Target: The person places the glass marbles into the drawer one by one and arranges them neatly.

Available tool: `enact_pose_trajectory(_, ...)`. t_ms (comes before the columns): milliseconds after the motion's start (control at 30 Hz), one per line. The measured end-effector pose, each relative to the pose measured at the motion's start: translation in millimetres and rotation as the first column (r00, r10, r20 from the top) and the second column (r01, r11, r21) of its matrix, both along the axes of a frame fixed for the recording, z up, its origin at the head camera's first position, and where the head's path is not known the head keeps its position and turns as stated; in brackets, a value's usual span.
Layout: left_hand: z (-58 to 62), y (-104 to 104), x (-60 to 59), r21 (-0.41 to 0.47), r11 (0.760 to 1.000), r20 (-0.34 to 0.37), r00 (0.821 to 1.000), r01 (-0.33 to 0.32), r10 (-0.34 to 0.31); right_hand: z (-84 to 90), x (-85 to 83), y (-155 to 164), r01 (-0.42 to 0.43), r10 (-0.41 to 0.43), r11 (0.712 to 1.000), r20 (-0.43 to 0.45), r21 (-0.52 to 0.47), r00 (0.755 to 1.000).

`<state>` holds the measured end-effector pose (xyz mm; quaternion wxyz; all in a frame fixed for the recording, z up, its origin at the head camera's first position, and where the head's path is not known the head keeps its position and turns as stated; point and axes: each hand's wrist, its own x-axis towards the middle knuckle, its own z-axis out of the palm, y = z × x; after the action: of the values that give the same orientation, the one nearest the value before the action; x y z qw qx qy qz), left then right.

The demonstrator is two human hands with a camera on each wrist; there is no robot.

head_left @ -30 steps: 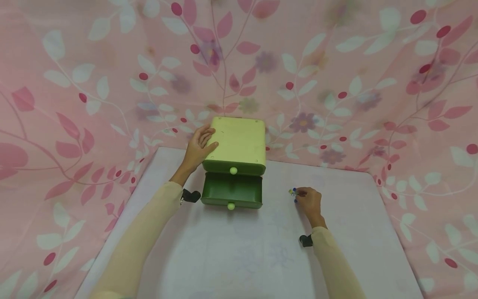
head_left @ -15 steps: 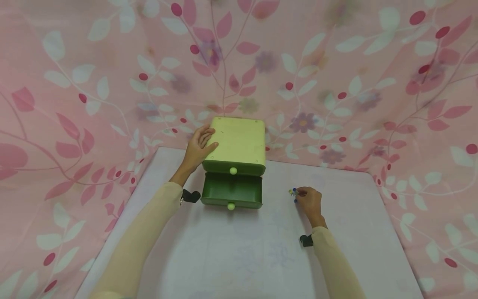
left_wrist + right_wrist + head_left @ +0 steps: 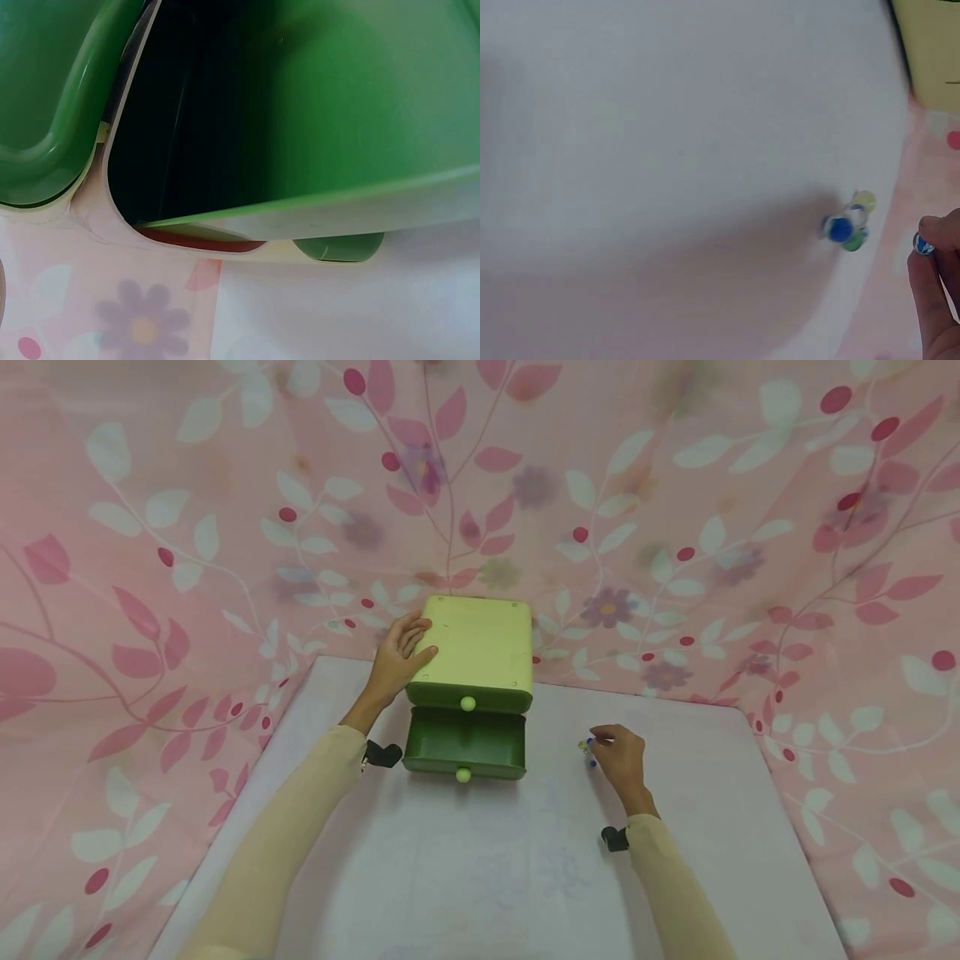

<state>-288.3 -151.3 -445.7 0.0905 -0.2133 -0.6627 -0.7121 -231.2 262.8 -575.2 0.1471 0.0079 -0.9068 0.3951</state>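
A small green drawer cabinet (image 3: 480,643) with a pale yellow top stands at the back of the table. Its lower drawer (image 3: 463,745) is pulled out and looks empty. My left hand (image 3: 400,653) rests flat on the cabinet's top left edge, fingers straight. To the right of the drawer lies a little cluster of coloured marbles (image 3: 585,747) (image 3: 848,223). My right hand (image 3: 619,754) hovers just right of them, and its fingertips (image 3: 932,229) pinch a blue-and-white marble (image 3: 922,244). The left wrist view shows only the cabinet's green side (image 3: 315,97) and one foot (image 3: 337,247).
The table (image 3: 465,877) has a white cover, and its right edge (image 3: 795,827) is not far from my right hand. Pink cloth with leaves and flowers (image 3: 675,527) hangs behind and on both sides, and it touches the cabinet's back.
My right hand has risen a little off the marble cluster, with its fingers drawn up. The left hand, the cabinet and the drawer have not moved.
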Motion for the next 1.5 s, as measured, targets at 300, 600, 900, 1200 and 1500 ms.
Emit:
enact_pose_trajectory(300,-0.2,1,0.9,0.01,1.0,0.0,1.0,0.003,-0.003,21.9,-1.2,-16,-0.082,0.078,0.993,-0.055,-0.08,0.995)
enact_pose_trajectory(600,-1.3,1,0.2,0.015,1.0,-0.001,1.0,0.005,-0.005,44.2,3.5,-39,-0.189,0.168,0.975,-0.16,-0.121,0.973)
enact_pose_trajectory(900,-2.9,0,-0.3,0.014,1.0,-0.011,1.0,0.008,-0.007,62.7,11.1,-61,-0.298,0.269,0.952,-0.284,-0.064,0.92)
enact_pose_trajectory(1200,-3.2,0,-0.1,0.007,1.0,-0.006,1.0,0.002,-0.002,72.7,18.9,-74,-0.36,0.324,0.929,-0.28,-0.087,0.904)
enact_pose_trajectory(1500,-2.2,-1,-0.1,-0.004,1.0,0.006,1.0,0.007,-0.007,76.9,25.0,-89,-0.417,0.369,0.899,-0.282,-0.133,0.886)
